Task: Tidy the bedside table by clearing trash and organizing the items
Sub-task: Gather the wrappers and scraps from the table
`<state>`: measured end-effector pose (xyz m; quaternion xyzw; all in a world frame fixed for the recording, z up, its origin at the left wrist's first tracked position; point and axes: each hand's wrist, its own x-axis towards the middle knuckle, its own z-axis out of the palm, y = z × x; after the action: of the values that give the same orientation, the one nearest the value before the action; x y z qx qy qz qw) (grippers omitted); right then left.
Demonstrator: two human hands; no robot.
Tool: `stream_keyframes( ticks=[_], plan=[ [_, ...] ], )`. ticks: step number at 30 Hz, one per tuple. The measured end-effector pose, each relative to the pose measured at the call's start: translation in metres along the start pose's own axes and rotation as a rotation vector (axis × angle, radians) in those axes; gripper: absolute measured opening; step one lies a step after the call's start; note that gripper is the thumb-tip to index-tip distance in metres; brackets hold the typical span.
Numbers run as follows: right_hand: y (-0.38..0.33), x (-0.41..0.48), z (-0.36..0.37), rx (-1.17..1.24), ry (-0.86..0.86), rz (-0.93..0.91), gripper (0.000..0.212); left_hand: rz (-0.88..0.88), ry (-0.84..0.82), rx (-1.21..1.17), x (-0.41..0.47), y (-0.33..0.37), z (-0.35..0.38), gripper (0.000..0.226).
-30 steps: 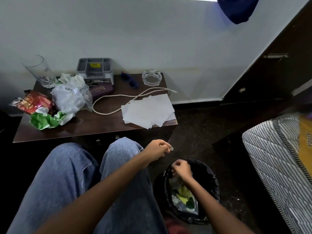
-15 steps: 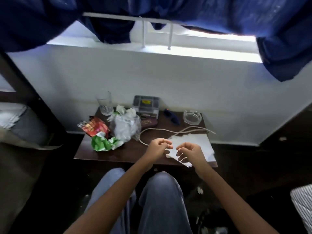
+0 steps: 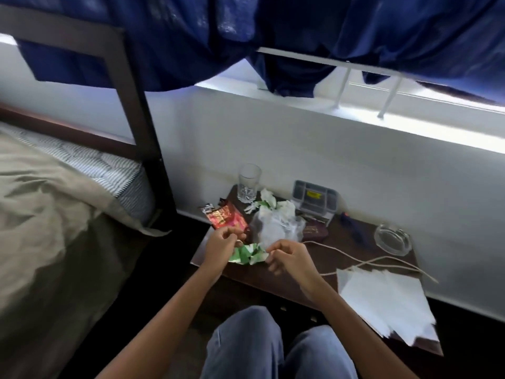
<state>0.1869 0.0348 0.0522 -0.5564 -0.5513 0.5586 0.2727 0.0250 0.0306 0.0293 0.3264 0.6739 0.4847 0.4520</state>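
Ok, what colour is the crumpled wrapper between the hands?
The crumpled wrapper is green and white; the head view shows it best.

One head-worn camera looks forward and down, close over the bedside table (horizon tilted).

We see our left hand and right hand, fingers curled, at either end of a crumpled green wrapper on the worktop; whether they grip it is unclear. Behind it lie a red wrapper, a clear plastic bag and a glass.
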Motion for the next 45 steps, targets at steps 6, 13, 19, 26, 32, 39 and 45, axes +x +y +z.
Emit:
stream_keyframes(
  ticks=[6,13,19,26,32,39,45],
  plan=[
    [0.008,0.013,0.023,-0.035,-0.041,0.027,0.027,-0.021,0.076,0.308,0.035,-0.039,-0.027,0.029],
    [0.029,-0.004,0.027,0.093,0.006,0.105,0.021,-0.12,0.139,0.363,0.042,-0.061,-0.007,0.034],
    [0.042,-0.018,0.018,0.155,0.062,0.14,0.019,-0.17,0.176,0.339,0.044,-0.067,-0.013,0.008],
    [0.043,-0.019,0.022,0.139,0.07,0.154,0.021,-0.198,0.098,0.031,0.031,-0.074,-0.031,0.013],
    [0.035,-0.021,0.031,0.201,0.033,0.103,0.033,-0.207,-0.019,-0.118,0.01,-0.058,-0.041,0.016],
    [0.027,-0.021,0.042,0.192,-0.04,0.041,0.051,-0.089,-0.361,0.102,-0.026,-0.041,-0.015,0.019],
    [0.044,-0.033,0.014,0.135,0.138,0.119,0.033,-0.12,-0.532,0.313,-0.024,-0.038,-0.005,0.018]
  ],
)
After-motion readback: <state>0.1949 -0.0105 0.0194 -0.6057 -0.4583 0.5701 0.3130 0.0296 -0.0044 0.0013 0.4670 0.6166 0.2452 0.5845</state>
